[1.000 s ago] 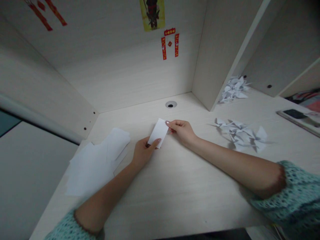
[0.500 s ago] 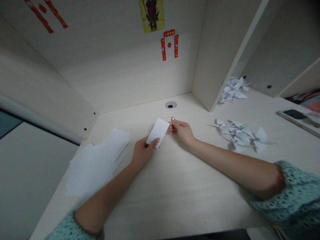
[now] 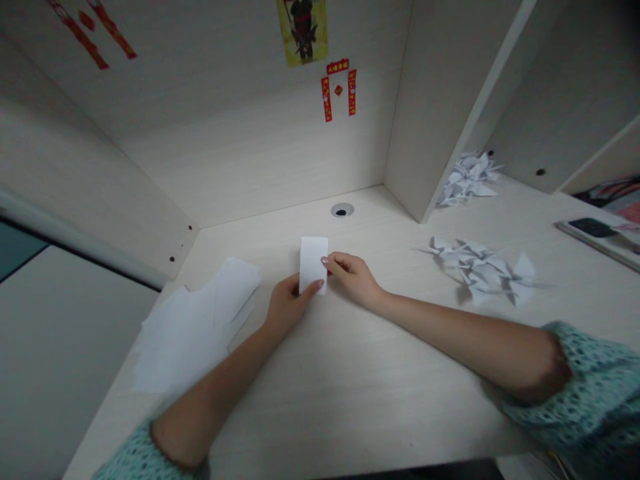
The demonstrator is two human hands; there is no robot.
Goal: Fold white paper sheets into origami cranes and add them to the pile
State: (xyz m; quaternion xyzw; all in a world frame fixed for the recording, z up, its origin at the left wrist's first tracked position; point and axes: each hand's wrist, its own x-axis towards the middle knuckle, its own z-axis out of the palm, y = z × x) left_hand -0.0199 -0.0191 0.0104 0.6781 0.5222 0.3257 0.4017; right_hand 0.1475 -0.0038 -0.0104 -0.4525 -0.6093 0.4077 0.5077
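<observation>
Handling: one white paper strip (image 3: 313, 265) is held upright just above the pale wood surface (image 3: 350, 413); no crease can be made out on it.
Left hand (image 3: 287, 308): curled, with the strip's lower end pinched between the fingers and thumb.
Right hand (image 3: 353, 277): curled, with the fingertips (image 3: 329, 261) brought against the strip's right edge; whether the strip is gripped there cannot be told.
Step in hand: judged to be the setting of the strip between both hands.
Next move: a steady two-handed hold on the strip is judged to be called for before it is worked further.
Nearby: loose white paper sheets (image 3: 193, 330) lie just beyond the left wrist. A heap of folded paper cranes (image 3: 483, 272) lies well to the right, and a smaller heap of paper cranes (image 3: 467, 179) lies beside the upright shelf panel (image 3: 415, 113).
</observation>
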